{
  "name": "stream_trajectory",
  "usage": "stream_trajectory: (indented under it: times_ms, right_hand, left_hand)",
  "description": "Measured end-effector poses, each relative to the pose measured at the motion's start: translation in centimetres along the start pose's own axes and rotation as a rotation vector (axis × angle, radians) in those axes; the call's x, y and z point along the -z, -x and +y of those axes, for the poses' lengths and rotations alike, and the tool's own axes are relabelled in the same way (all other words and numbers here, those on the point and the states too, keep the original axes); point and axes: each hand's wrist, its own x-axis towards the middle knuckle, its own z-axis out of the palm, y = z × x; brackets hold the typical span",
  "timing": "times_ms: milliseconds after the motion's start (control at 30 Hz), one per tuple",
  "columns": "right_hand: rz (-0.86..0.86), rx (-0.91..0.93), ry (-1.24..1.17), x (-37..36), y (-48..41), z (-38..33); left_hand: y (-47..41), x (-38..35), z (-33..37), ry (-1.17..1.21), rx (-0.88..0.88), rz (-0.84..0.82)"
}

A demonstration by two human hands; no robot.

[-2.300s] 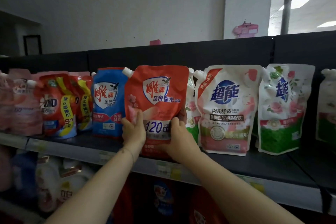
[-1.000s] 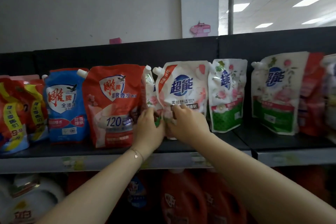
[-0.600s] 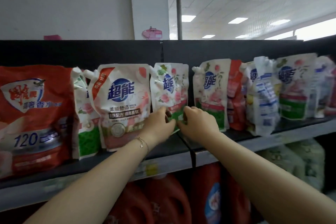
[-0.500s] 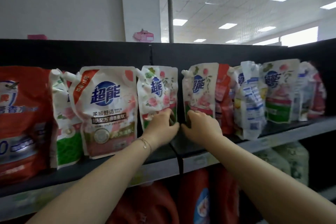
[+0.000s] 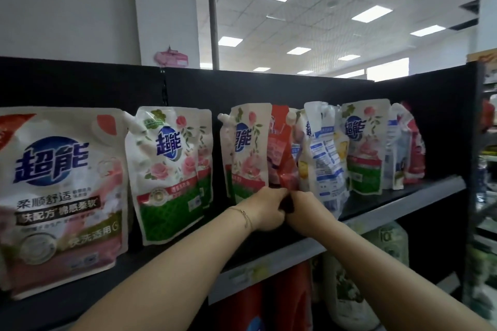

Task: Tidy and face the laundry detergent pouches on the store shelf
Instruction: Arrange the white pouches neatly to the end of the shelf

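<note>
— Handling notes for the row?

— Entry one, shelf (image 5: 416,197): dark, with pouches stood along it from nine o'clock round to three.
Entry two, big pink pouch (image 5: 61,196), far nine o'clock: I judged it heavy with liquid, soft-walled and glossy, so probably slippery. It looked best taken low at both side seams, not by the spout.
Entry three, red pouch (image 5: 281,153), twelve o'clock of my hands: it was crumpled and wedged between a half-turned rose pouch (image 5: 248,150) at eleven and a back-facing pouch (image 5: 324,158) at one. It looked floppy and likely to slump if lifted by its top.
Entry four, left hand (image 5: 265,209) and right hand (image 5: 306,212): the knuckles almost touched at the red pouch's foot and the fingers were curled inward. Whether they pinched the film or only pressed it, I could not tell.
Entry five, bracelet (image 5: 246,216): a thin chain on the left wrist.

— Legible print?

— Big pink pouch: "超能" in blue, "柔顺舒适" beneath it, then a dark band ending "棉感柔软".
Green rose pouch (image 5: 172,174), ten o'clock: "超能", front squarely out, smaller print unreadable.
Half-turned rose pouch: the same logo, seen at a slant.
Back-facing pouch: blue-and-white panels of text, too small to read.
Red pouch: nothing legible.
</note>
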Motion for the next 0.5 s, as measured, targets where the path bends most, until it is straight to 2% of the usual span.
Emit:
stream_trajectory:
  times_ms: [167,300,433,500]
  right_hand:
    - [0.086,0.060,-0.098,0.3,-1.1,1.6]
    - [0.137,-0.069,-0.182,0.7,-2.5,3.4]
    - [0.068,-0.152,0.005,0.5,-3.1,3.1]
    - [0.118,-0.118,0.183,-0.1,-3.2,2.4]
  left_hand:
    - [-0.8,0.1,-2.4,0.069,0.067,-0.012]
    - [-1.3,1.0,-4.8,0.026,0.195,0.032]
    - [-1.1,1.7,-6.5,-0.001,0.284,0.100]
    - [-0.9,1.9,-6.6,-0.005,0.283,0.085]
